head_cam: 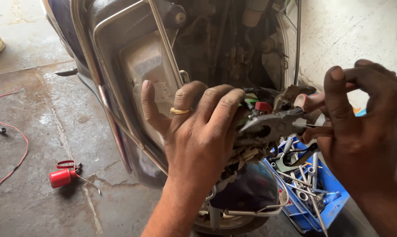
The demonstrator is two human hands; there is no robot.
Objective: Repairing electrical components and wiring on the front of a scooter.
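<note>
Looking down from the head camera, we see our left hand [197, 131] clenched around a bundle of wiring connectors [247, 153] at the scooter's [132, 66] opened front. Our right hand [365, 127] grasps red-handled pliers [277, 123], whose nose meets that bundle. A blue tool tray [326, 206] lies below; a red oil can [62, 177] sits well apart on the floor.

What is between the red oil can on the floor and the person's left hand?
In the head view, between the red oil can and the left hand stands the scooter's chrome guard rail.
</note>
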